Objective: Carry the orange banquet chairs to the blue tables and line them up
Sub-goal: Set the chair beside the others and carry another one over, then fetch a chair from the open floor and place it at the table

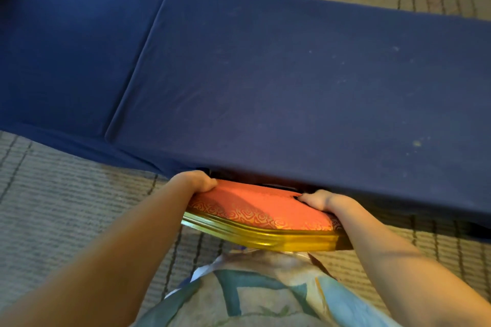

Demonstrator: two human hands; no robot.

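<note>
Head view shows the orange chair (260, 207) low in the middle of the frame. Its far edge sits right at the near edge of the long blue table (292, 74), and part of it is hidden under there. A second blue table (66, 48) fills the upper left. I think fingers could get squashed here, because both hands are close to the table edge, and a push forward would trap them between chair and table. The chair could also catch the hanging cloth (398, 194) and drag it crooked. It sits a bit slanted next to the table edge, so it may end up out of line if it is not turned. Both bare arms reach forward from the bottom corners of the frame. The left hand (198, 182) holds the chair's far left corner, with its fingers curled down over the orange pad. The right hand (318, 199) grips the right side the same way, fingers bent over the top. The chair's gold rim (265, 236) faces the person, above the striped carpet (66, 194).
</note>
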